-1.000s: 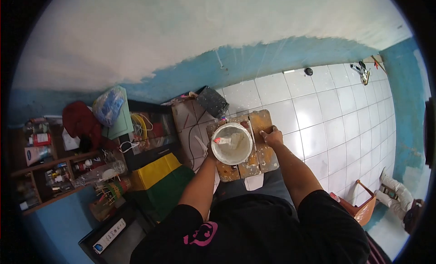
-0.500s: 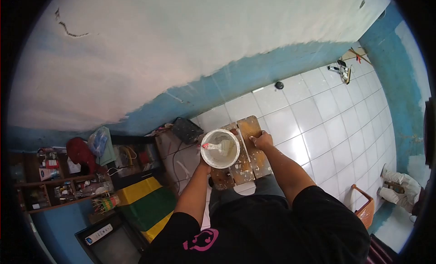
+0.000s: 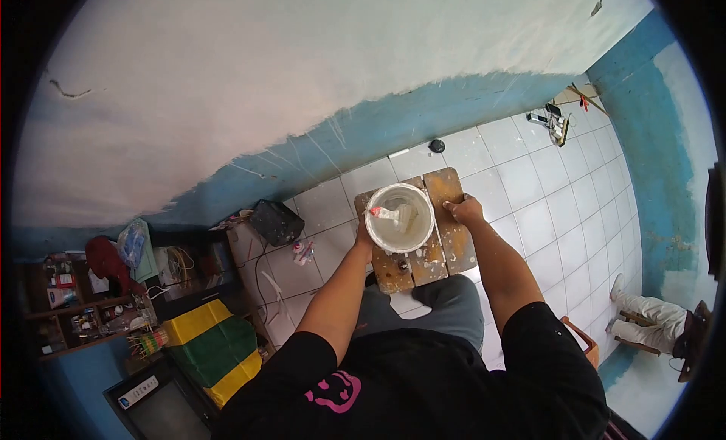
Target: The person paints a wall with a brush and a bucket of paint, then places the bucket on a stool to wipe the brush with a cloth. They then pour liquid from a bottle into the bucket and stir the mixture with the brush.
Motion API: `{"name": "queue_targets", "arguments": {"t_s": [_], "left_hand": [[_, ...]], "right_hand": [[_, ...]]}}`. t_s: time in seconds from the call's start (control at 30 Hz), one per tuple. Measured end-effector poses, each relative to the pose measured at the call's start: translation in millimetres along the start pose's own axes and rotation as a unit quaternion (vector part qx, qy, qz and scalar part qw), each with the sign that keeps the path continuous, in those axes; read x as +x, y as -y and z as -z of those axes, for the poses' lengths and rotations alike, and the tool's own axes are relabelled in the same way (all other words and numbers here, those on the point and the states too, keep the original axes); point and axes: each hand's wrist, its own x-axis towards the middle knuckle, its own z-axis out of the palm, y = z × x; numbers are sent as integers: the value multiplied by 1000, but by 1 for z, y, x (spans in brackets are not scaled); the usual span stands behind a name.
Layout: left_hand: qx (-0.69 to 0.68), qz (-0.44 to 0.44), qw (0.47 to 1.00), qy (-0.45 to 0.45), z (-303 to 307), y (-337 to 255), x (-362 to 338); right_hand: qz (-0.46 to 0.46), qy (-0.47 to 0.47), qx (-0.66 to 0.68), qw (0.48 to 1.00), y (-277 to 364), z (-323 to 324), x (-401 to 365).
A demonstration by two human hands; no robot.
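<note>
A paint-spattered wooden stool top (image 3: 446, 251) is held level in front of my body. On it stands a white bucket (image 3: 401, 245) with a brush (image 3: 387, 213) inside, its red-tipped handle leaning on the left rim. My left hand (image 3: 365, 236) grips the stool's left edge beside the bucket, its fingers mostly hidden. My right hand (image 3: 464, 211) is closed on the stool's right edge, thumb on top.
A half-painted wall (image 3: 302, 149) runs ahead. A black bag (image 3: 277, 223) and cable lie on the tiles at left, near a cluttered shelf (image 3: 76, 307). A seated person (image 3: 650, 319) is at right. Tools (image 3: 558, 126) lie in the far corner.
The stool, bucket and both my hands have shifted forward and to the right in view. The floor and shelf have slid left, and more tiles show beside the black bag.
</note>
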Motion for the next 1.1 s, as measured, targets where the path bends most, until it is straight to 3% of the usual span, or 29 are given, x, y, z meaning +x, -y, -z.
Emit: {"name": "queue_targets", "arguments": {"t_s": [0.03, 0.13, 0.23, 0.3, 0.4, 0.53, 0.7, 0.8, 0.9, 1.0, 1.1], "left_hand": [[52, -2, 998, -25, -21, -5, -8], [48, 37, 998, -30, -50, 1, 10], [42, 22, 997, -68, -72, 18, 46], [61, 3, 993, -97, -83, 32, 58], [-24, 16, 997, -77, -105, 45, 73], [20, -14, 992, -120, -118, 63, 88], [-29, -39, 996, -76, -114, 73, 104], [-37, 16, 997, -68, -101, 78, 112], [-38, -20, 998, -55, -102, 80, 111], [7, -28, 995, -95, -101, 84, 116], [-44, 22, 995, -86, -136, 57, 89]], "right_hand": [[7, -4, -6, 1000, -8, 4, 11], [5, 23, -38, 999, -30, 20, 43], [26, 47, -76, 996, -38, 42, 78], [43, 55, -89, 994, -57, 41, 100], [74, 55, -99, 991, -82, 32, 142], [64, 66, -134, 987, -99, 26, 171], [51, 74, -144, 985, -103, 25, 183], [49, 78, -139, 986, -104, 27, 177], [29, 87, -137, 986, -108, 27, 171], [-15, 105, -128, 986, -112, 27, 165], [-49, 118, -114, 985, -117, 32, 155]]}}
